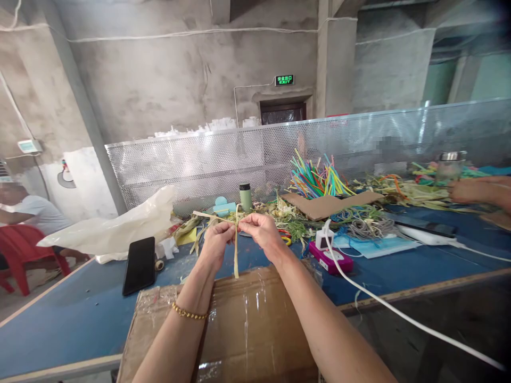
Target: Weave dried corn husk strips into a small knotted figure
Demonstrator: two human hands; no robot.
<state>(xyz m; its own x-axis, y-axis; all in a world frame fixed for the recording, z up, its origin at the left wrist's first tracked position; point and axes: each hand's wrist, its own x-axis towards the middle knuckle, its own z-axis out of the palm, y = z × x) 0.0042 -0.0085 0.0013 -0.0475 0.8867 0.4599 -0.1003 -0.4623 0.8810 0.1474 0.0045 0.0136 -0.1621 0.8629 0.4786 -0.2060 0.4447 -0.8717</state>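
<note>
Dead center up front, pale strips (236,260) are already crossed but the ends poke out loose, so probably only partway done, left hand (217,242) and right hand (261,230) both pinching near the crossing above the blue table (67,314).

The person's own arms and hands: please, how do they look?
The left arm and right arm are bare, with no sleeves in view. The left wears a bracelet of round, gold-coloured beads; the right wears none. No gloves cover the left hand or right hand.
</note>
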